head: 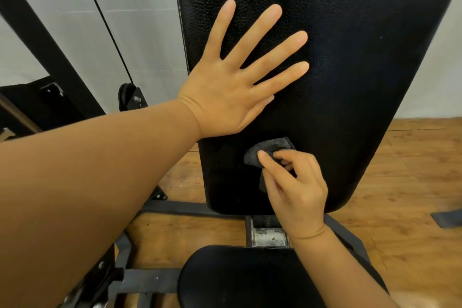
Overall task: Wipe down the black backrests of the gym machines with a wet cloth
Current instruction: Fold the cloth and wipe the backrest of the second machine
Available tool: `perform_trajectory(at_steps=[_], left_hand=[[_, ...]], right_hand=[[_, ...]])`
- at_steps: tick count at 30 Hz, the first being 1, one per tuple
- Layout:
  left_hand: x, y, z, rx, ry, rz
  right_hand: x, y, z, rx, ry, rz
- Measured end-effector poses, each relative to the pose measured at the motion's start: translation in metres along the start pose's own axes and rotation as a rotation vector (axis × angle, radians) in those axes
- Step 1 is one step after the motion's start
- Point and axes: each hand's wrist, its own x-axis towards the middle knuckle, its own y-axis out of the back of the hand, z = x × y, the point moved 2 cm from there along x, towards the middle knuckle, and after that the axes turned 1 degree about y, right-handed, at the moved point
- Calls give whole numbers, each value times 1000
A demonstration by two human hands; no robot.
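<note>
Two hands work the backrest (pixel 337 62): our left hand (pixel 232 82) lies flat, fingers spread, steadying it, while our right hand (pixel 293 182) pinches the bunched cloth (pixel 267 150) against its lower part. Wiping looks underway; next we likely sweep along the pad's long axis, which runs up and away.

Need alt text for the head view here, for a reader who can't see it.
A right hand pinches a dark cloth against the lower part of a black backrest, while the left hand presses flat on it with fingers spread. Below are a black seat and wooden floor.
</note>
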Motion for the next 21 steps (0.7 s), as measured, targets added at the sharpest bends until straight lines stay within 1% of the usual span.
perform_trajectory(at_steps=[4, 11, 17, 21], left_hand=[[0, 0, 0, 0, 8, 3], [0, 0, 0, 4, 5, -5], [1, 2, 0, -3, 9, -2], [0, 1, 0, 8, 7, -11]], right_hand=[[-10, -5, -1, 32, 31, -5], [-16, -8, -5, 34, 72, -69], [6, -8, -14, 11, 18, -53], [-6, -16, -19, 29, -8, -18]])
